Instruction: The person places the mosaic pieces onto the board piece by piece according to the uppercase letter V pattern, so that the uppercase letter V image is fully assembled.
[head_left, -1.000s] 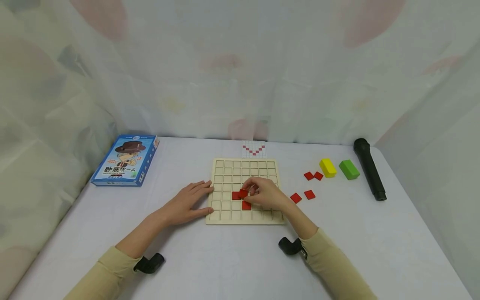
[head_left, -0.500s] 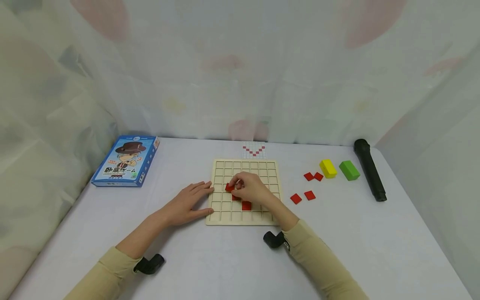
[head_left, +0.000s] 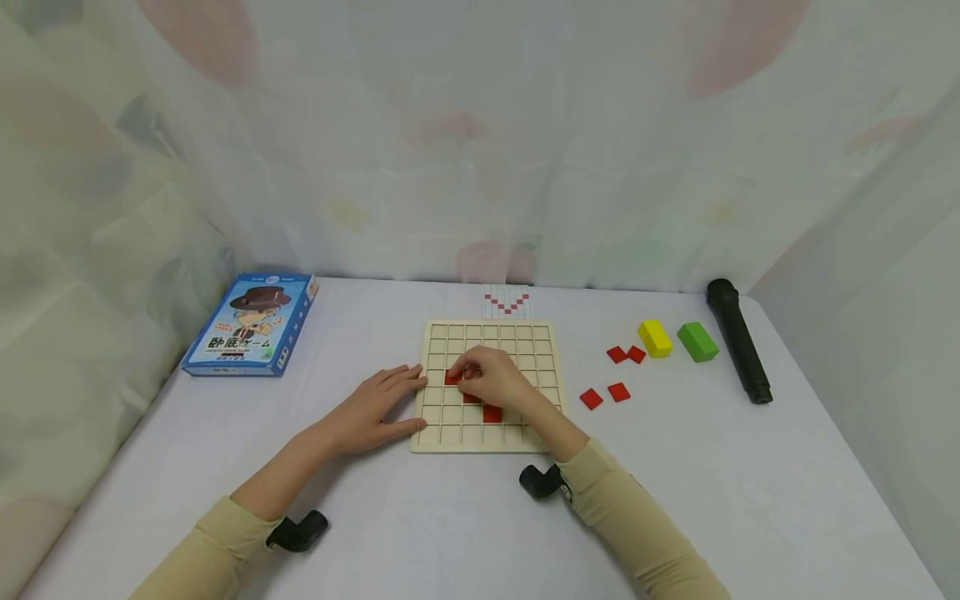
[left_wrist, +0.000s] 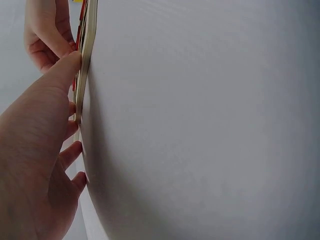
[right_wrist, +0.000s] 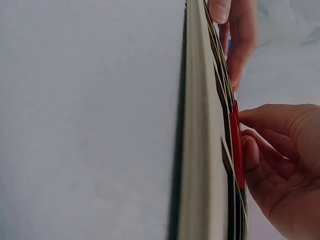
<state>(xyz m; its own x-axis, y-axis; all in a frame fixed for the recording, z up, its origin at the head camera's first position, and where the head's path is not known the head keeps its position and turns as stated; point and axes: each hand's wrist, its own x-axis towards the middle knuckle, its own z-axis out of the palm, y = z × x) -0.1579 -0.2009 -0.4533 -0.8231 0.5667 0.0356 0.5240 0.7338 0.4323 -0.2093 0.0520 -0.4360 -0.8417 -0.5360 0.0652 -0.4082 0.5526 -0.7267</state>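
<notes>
A pale wooden grid board (head_left: 534,332) lies flat in the middle of the table. My left hand (head_left: 369,410) rests with straight, spread fingers against its left edge; the left wrist view shows the fingertips along the rim. My right hand (head_left: 495,379) is over the board, thumb and fingers pinching a small red square tile (head_left: 452,377) at a cell left of centre. A second red tile (head_left: 471,398), partly hidden by that hand, sits diagonally below it. One more red tile (head_left: 492,413) fills a cell further down and right.
Several loose red tiles (head_left: 591,399) lie right of the board. Beyond them are a yellow block (head_left: 656,338), a green block (head_left: 698,342) and a black microphone (head_left: 738,342). A patterned card (head_left: 507,302) lies behind the board. A blue game box (head_left: 251,325) is at the left.
My right hand has moved left across the board with the red tile, which was tilted and now lines up with a cell. The left hand has stayed in place.
</notes>
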